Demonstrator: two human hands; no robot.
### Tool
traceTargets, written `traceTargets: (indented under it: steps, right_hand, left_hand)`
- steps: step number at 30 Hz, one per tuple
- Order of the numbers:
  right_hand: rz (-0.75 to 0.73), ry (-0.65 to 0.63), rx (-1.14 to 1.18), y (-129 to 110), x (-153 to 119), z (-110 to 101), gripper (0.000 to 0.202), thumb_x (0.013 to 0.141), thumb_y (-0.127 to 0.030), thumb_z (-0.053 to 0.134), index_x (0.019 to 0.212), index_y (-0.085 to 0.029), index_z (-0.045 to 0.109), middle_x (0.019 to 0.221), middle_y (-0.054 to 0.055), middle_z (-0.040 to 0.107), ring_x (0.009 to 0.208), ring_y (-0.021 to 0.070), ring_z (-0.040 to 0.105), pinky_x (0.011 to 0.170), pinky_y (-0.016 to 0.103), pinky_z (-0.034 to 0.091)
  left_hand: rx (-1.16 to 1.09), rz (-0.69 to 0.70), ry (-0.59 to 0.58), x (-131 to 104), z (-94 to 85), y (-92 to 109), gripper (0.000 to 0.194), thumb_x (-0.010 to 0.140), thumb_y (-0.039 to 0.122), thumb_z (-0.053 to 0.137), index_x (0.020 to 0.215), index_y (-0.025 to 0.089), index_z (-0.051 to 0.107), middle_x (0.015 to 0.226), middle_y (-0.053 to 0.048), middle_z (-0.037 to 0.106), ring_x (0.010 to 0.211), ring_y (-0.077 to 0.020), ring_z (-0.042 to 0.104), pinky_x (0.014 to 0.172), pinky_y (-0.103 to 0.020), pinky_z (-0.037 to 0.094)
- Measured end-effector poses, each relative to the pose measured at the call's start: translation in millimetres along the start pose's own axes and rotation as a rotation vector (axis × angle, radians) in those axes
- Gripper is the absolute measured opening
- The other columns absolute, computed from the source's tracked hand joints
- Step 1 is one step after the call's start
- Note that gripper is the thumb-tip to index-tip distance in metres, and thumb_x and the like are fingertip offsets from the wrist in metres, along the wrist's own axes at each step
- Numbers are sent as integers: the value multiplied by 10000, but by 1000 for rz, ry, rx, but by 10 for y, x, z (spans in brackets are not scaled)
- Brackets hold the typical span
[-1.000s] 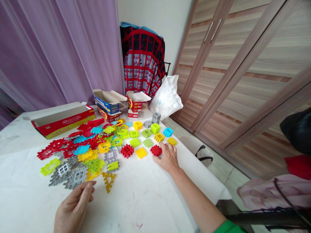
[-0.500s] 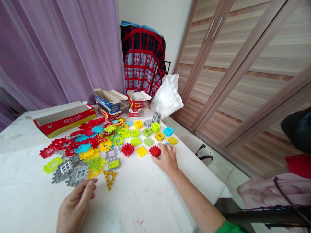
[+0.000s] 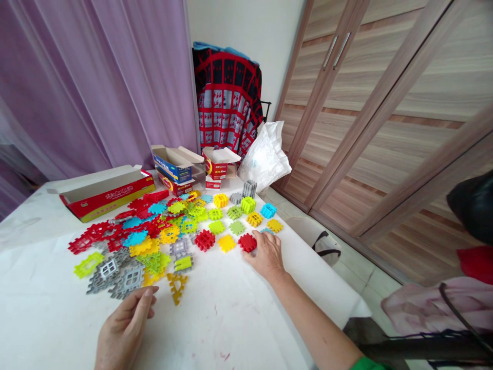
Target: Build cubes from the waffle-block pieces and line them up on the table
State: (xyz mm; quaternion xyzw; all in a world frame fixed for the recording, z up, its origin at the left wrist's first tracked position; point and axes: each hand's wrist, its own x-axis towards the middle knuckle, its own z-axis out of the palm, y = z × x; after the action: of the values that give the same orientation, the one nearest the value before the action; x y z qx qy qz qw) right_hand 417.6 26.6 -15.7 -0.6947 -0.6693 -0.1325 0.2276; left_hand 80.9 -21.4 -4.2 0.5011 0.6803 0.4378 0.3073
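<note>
My right hand (image 3: 266,255) has its thumb and fingers around the edge of a red notched building block (image 3: 247,243) on the table. My left hand (image 3: 128,321) hovers at the near side, loosely closed with thumb against fingers, and no piece shows in it. Close by lie a dark yellow triangular piece (image 3: 177,289) and grey window pieces (image 3: 129,281). Left of the red block are a yellow square piece (image 3: 227,243) and another red block (image 3: 205,240). A heap of mixed notched pieces (image 3: 154,226) spreads across the table's left and middle.
Open cardboard boxes stand at the back: a long red and yellow one (image 3: 110,196), a blue one (image 3: 173,167) and a red one (image 3: 216,167). A white plastic bag (image 3: 265,156) leans beside them. Several sorted blocks, including a blue one (image 3: 268,210), sit near the table's right edge.
The camera view has shifted slightly. Both hands keep nearly the same pose and place, and the pieces lie as before.
</note>
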Motion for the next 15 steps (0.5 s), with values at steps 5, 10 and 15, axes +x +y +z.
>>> traceTargets:
  steps: [5, 10, 15]
  right_hand:
    - [-2, -9, -6, -6, 14, -14, 460, 742, -426, 681, 1121, -181, 592, 982, 101, 682, 1000, 276, 516, 927, 394, 288]
    - [-6, -9, -2, 0, 10, 9, 474, 745, -425, 683, 1134, -170, 590, 987, 100, 677, 1008, 277, 514, 934, 403, 294]
    - [-6, 6, 7, 29, -11, 23, 486, 750, -416, 677, 1157, -164, 593, 1004, 108, 668, 1029, 282, 505, 938, 416, 307]
  left_hand:
    - [-20, 1, -6, 17, 5, -42, 622, 605, 773, 587, 814, 204, 727, 601, -12, 673, 580, -177, 635, 598, -268, 546]
    - [-12, 0, -3, 18, 9, -66, 629, 609, 768, 590, 829, 196, 733, 624, -18, 684, 577, -173, 633, 610, -268, 552]
    - [-24, 28, 13, 13, 13, -56, 604, 629, 748, 591, 817, 194, 738, 609, -19, 674, 558, -174, 631, 580, -271, 550]
